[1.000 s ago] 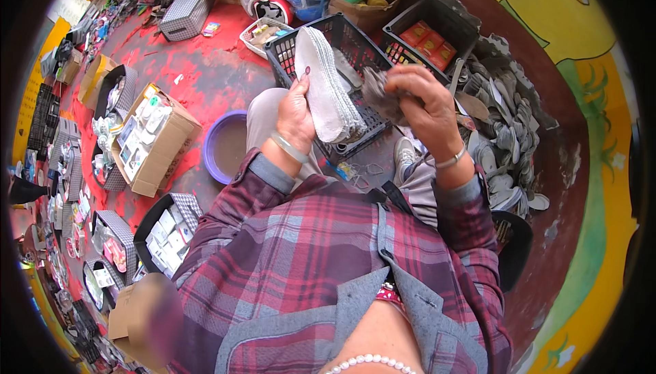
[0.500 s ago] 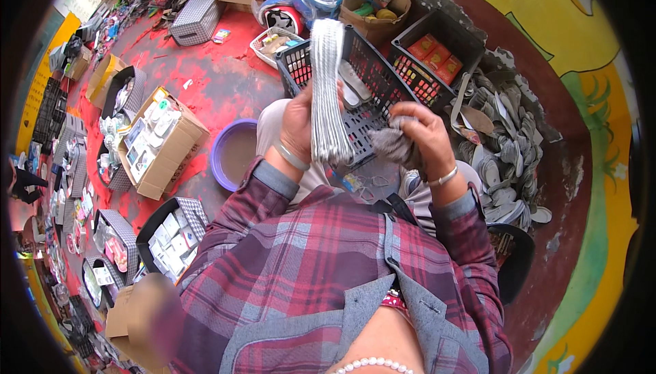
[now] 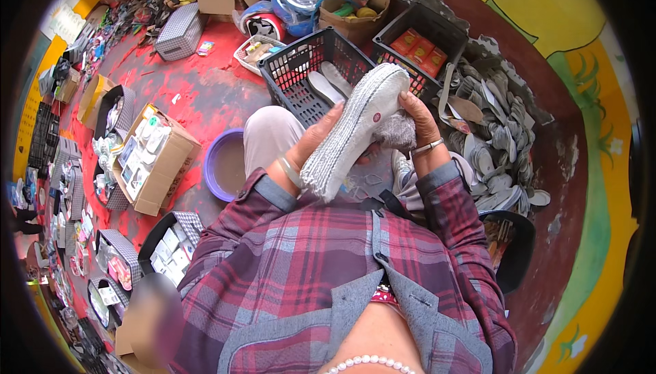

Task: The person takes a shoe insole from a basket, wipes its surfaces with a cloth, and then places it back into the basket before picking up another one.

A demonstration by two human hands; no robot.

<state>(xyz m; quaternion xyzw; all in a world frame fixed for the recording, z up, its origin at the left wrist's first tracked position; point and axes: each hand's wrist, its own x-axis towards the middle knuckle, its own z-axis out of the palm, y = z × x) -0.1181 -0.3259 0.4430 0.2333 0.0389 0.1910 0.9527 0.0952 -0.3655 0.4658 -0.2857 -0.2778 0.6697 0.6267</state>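
A thick stack of whitish-grey insoles (image 3: 355, 131) with ribbed, layered edges is tilted in front of me, its top insole's face turned up and a small round dark red mark on it. My left hand (image 3: 316, 136) is closed around its left side, the fingers partly hidden beneath. At the far right end, my right hand (image 3: 422, 122) touches the stack with its thumb and fingertips. A fuzzy grey cloth (image 3: 398, 132) is bunched in that same hand, against the stack's side. Beyond lies a black plastic crate (image 3: 295, 101) with a few loose insoles (image 3: 325, 88) inside.
On the right, a large heap of grey insoles (image 3: 495, 142) lies by the wall. Another black crate (image 3: 389, 36) holds orange boxes. A purple basin (image 3: 213, 176) stands left of my knee, near a cardboard box (image 3: 164, 172) of packaged goods. A dark bucket (image 3: 516, 258) is by my right elbow.
The stack has turned from upright and edge-on to tilted, showing its top face. My right hand with the cloth has come up against it from apart. The view has shifted slightly.
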